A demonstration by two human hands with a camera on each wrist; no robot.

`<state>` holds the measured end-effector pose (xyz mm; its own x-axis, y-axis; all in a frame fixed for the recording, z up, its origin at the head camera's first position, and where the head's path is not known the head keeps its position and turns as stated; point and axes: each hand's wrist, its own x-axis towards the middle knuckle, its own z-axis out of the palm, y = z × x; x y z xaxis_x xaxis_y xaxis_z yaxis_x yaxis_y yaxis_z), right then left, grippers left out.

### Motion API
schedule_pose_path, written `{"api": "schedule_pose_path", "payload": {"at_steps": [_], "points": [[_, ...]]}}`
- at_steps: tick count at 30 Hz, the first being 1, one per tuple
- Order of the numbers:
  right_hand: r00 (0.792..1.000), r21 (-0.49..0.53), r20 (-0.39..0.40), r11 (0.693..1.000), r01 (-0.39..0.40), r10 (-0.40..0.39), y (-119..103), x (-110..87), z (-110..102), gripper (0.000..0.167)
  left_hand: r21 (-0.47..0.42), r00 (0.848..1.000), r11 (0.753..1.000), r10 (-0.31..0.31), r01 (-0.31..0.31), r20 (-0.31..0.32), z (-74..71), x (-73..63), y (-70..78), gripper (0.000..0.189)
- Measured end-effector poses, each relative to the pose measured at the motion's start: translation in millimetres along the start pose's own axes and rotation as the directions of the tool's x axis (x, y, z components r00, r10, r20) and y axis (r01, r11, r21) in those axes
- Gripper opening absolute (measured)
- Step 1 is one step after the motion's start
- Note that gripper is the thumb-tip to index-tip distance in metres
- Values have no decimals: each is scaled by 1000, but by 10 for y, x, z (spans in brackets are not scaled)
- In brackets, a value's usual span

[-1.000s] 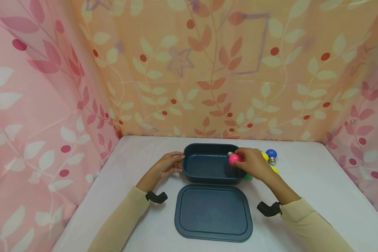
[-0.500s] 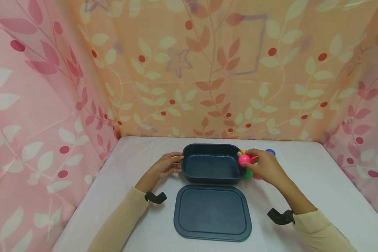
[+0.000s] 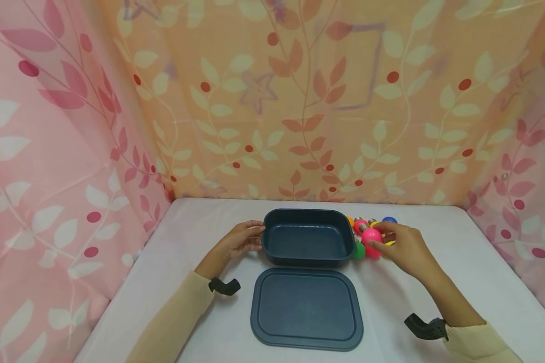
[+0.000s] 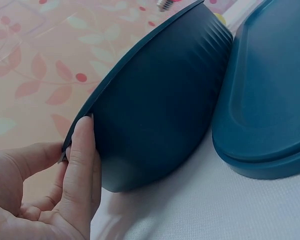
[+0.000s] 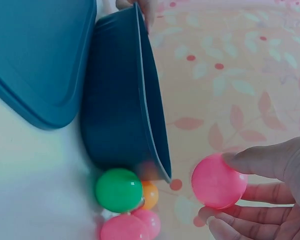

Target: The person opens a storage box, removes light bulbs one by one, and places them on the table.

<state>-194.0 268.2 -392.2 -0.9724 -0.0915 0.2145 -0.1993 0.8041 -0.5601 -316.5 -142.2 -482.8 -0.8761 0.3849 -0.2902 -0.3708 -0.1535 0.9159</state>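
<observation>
A dark blue rectangular container (image 3: 306,242) stands on the white table, its inside bare in the head view. My left hand (image 3: 244,238) pinches its left rim; in the left wrist view the fingers (image 4: 80,165) sit at the rim edge. Beyond the container's right end, my right hand (image 3: 401,249) holds a round pink light bulb (image 3: 371,236) between thumb and fingers, above other bulbs. In the right wrist view that pink bulb (image 5: 218,181) hangs clear of the container wall, its metal base hidden there.
Several coloured bulbs lie against the container's right end, among them a green bulb (image 3: 359,250), an orange bulb (image 5: 149,195) and a blue bulb (image 3: 389,220). A matching flat lid (image 3: 307,308) lies in front of the container. Patterned curtains (image 3: 272,101) enclose the table.
My right hand has moved right with the pink bulb, from over the container's right end to above the bulbs beside it. The left hand, container and lid stay put.
</observation>
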Motion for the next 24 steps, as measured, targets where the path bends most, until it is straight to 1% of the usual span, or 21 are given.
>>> {"api": "schedule_pose_path", "payload": {"at_steps": [4, 12, 17, 24], "points": [[999, -16, 0, 999, -34, 34, 51, -64, -57, 56, 0, 1000, 1000, -4, 4, -1, 1, 4, -12, 25], [996, -25, -1, 996, -90, 90, 143, -157, -155, 58, 0, 1000, 1000, 10, -10, 8, -22, 15, -33, 22], [995, -39, -10, 994, -101, 100, 220, -199, -193, 59, -9, 1000, 1000, 8, -7, 7, -19, 4, -29, 20], [994, -52, -57, 994, -96, 94, 339, -264, -202, 58, -10, 1000, 1000, 3, -3, 2, -3, 0, -7, 22]]}}
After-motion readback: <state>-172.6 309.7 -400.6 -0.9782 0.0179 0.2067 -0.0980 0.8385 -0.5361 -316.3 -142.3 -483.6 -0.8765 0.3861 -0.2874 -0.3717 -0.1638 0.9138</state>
